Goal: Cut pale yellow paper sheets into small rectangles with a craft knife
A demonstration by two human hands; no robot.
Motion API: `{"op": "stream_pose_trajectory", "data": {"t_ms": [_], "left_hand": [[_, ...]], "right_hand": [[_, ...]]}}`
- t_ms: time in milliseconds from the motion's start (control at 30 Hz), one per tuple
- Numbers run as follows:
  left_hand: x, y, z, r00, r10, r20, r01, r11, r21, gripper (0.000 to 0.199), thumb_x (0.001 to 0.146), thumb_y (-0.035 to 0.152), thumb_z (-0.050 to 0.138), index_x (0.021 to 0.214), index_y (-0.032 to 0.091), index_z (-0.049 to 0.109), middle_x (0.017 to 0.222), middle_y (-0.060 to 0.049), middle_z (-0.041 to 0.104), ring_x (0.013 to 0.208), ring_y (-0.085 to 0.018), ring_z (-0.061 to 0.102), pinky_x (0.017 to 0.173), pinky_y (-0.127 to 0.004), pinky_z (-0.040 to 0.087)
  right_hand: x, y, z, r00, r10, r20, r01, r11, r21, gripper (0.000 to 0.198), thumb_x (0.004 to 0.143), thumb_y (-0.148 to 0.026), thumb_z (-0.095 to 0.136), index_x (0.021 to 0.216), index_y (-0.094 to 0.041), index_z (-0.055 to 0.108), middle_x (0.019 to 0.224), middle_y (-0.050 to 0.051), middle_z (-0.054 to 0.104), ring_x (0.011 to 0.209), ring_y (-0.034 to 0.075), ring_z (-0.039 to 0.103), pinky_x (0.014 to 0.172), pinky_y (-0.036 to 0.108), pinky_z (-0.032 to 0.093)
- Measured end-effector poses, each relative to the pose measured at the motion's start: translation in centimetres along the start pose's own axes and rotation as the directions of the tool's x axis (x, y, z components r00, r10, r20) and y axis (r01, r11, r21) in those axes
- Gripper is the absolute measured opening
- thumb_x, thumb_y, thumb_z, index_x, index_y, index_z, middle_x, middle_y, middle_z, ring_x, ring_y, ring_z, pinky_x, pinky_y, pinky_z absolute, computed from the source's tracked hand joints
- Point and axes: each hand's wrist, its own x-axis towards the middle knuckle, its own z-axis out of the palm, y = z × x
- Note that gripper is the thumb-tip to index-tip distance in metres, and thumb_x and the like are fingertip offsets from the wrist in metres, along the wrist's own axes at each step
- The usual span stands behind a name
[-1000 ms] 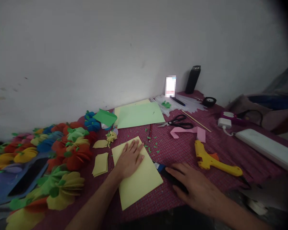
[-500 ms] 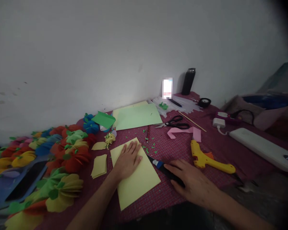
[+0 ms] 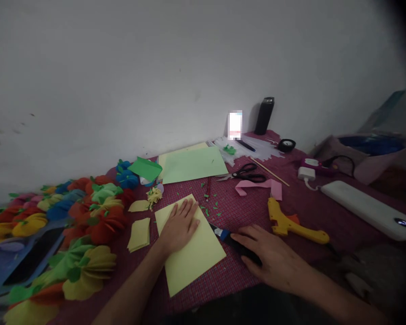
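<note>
My left hand [image 3: 181, 228] lies flat, fingers stretched out, on a pale yellow sheet of paper [image 3: 192, 266]. To its right my right hand [image 3: 262, 253] holds a utility knife [image 3: 238, 247] with a black handle and a blue collar. The knife is low over the cloth, its blade pointing at the sheet's right edge; whether the tip touches the paper I cannot tell. A stack of small yellow paper pieces [image 3: 138, 234] lies left of the sheet. Green paper scraps [image 3: 215, 204] are scattered just beyond it.
Colourful paper flowers [image 3: 104, 221] crowd the left side. Behind the sheet lie light green paper [image 3: 192, 162], scissors [image 3: 245, 173] and a pink strip [image 3: 257, 185]. On the right are a yellow glue gun [image 3: 291, 223], a white power bank [image 3: 368, 210] and black tape [image 3: 286, 145]. A black bottle [image 3: 264, 116] stands behind.
</note>
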Motion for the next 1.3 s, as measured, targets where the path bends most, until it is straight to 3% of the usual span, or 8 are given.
{"op": "stream_pose_trajectory", "data": {"t_ms": [867, 1300], "left_hand": [[-0.1, 0.0, -0.3, 1.000, 0.010, -0.015, -0.010, 1.000, -0.013, 0.050, 0.088, 0.042, 0.019, 0.133, 0.021, 0.019, 0.139, -0.005, 0.021, 0.128, -0.019, 0.010, 0.103, -0.042, 0.011], [0.0, 0.0, -0.2, 1.000, 0.002, -0.001, -0.002, 1.000, -0.020, 0.052, 0.087, 0.043, 0.019, 0.134, 0.020, 0.017, 0.140, -0.005, 0.020, 0.128, -0.019, 0.009, 0.103, -0.042, 0.011]], "right_hand": [[3.9, -0.5, 1.6, 0.997, -0.061, -0.038, 0.061, 0.998, -0.001, 0.043, 0.072, -0.017, 0.049, 0.115, -0.018, 0.048, 0.100, 0.008, 0.053, 0.094, 0.019, 0.046, 0.084, 0.036, 0.038], [3.2, 0.7, 1.2, 1.000, 0.000, -0.022, 0.000, 1.000, -0.008, 0.043, 0.072, -0.015, 0.046, 0.116, -0.018, 0.047, 0.102, 0.009, 0.052, 0.095, 0.022, 0.044, 0.082, 0.038, 0.039]]}}
